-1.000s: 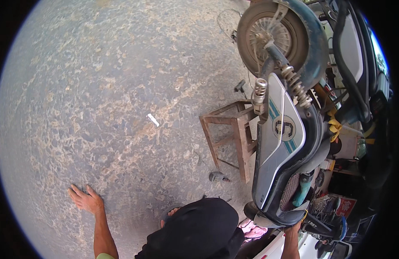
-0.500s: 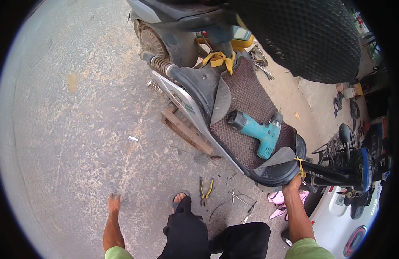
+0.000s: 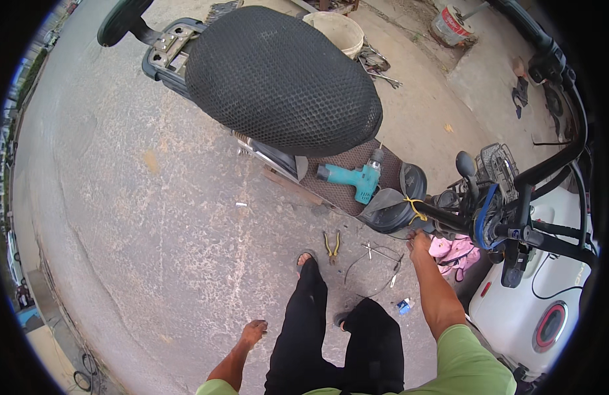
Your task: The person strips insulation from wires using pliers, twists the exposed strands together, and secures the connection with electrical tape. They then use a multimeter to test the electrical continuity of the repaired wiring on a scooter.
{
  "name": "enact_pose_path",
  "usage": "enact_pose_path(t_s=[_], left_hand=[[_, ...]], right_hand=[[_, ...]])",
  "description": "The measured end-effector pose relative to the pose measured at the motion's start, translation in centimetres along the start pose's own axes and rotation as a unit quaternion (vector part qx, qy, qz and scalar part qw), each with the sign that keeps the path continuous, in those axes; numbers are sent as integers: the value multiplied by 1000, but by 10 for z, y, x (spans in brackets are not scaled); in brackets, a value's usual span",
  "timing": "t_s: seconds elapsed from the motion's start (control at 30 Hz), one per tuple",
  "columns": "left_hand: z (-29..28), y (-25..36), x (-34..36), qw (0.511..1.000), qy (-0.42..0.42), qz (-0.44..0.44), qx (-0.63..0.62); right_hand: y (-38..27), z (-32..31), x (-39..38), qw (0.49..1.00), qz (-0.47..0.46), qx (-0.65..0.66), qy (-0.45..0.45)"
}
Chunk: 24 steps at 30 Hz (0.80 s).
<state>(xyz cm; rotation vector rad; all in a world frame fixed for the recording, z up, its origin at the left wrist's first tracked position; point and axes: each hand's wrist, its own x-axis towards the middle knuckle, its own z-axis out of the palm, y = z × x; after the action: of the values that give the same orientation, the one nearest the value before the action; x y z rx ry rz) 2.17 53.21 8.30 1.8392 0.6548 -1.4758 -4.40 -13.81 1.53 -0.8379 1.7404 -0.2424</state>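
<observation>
My right hand (image 3: pixel 419 242) is at the lower front of a scooter, just below the yellow tie (image 3: pixel 415 209) around its black steering column. Its fingers are curled near a thin dark cable; what they grip is too small to make out. My left hand (image 3: pixel 254 332) hangs over the pavement with loosely bent fingers and nothing in it. A teal cordless drill (image 3: pixel 360 179) lies on the scooter's brown footboard mat (image 3: pixel 340 197). The scooter's black mesh-covered seat (image 3: pixel 284 79) hides part of the footboard.
Yellow-handled pliers (image 3: pixel 332 248), a crossed metal tool (image 3: pixel 368 250) and a small blue-white packet (image 3: pixel 404 305) lie on the ground. Pink cloth (image 3: pixel 456 255) sits beside my right hand. A white vehicle (image 3: pixel 515 309) stands at right. Behind the seat is a pale bucket (image 3: pixel 336 31).
The view has shifted, bringing the whole seat and the handlebars into sight. My right hand has left the base of the column and is now slightly lower. My left hand's fingers are more bent.
</observation>
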Motion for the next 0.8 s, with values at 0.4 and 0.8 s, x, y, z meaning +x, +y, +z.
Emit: enact_pose_path(t_s=[0.4,0.8], left_hand=[[-96,-61,-142,986,61,-56,-144],[-215,-47,-69,995,-80,-31,47]], right_hand=[[39,-5,-199,944,-25,-171,-282],[-179,148,-475,879,-282,21,-385]])
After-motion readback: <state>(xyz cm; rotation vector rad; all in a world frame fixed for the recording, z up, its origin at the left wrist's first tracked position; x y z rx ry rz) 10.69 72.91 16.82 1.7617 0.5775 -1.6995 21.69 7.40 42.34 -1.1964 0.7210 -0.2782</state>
